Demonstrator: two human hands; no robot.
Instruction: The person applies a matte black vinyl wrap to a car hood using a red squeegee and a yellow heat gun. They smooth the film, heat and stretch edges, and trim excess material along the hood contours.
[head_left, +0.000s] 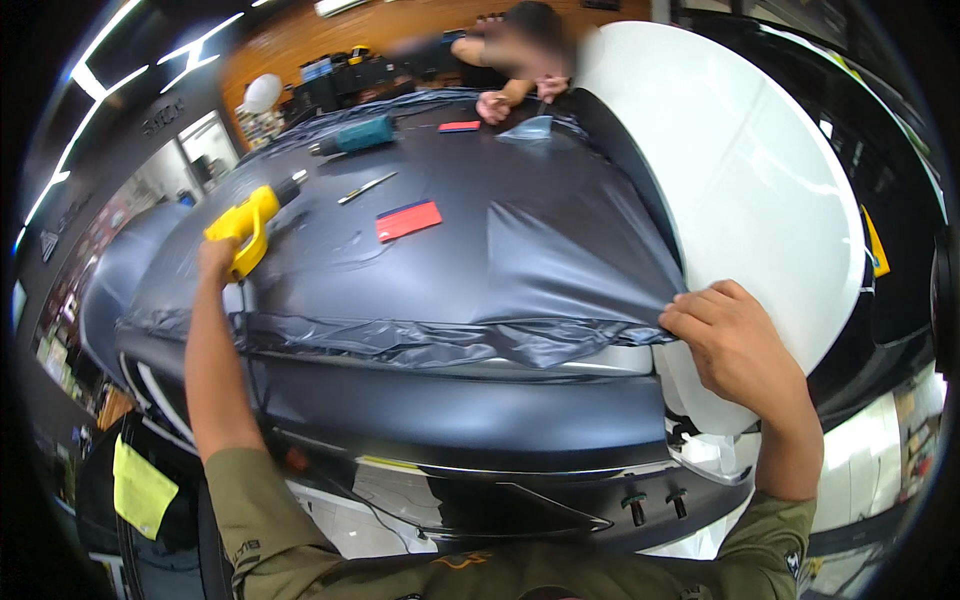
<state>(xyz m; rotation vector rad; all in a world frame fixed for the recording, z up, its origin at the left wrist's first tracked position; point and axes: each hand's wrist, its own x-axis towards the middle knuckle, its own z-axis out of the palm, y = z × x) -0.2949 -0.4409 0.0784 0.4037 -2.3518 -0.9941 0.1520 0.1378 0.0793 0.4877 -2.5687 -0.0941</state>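
Observation:
My left hand (222,254) grips a yellow heat gun (245,225), its metal nozzle tilted up and to the right above the car panel. At the panel's right corner, my right hand (722,335) pinches the edge of a dark matte vinyl film (570,265). Creases fan out across the film from that pinch. Loose, wrinkled film (400,340) hangs along the near edge of the panel. On the covered surface lie a red squeegee (408,220) with a dark edge and a slim cutter knife (367,188).
Farther back on the panel are a teal heat gun (358,135) and a smaller red squeegee (460,127). A co-worker's hands (495,105) work at the far right corner, beside a translucent bluish piece (527,129). A large white curved panel (740,170) stands along the right side.

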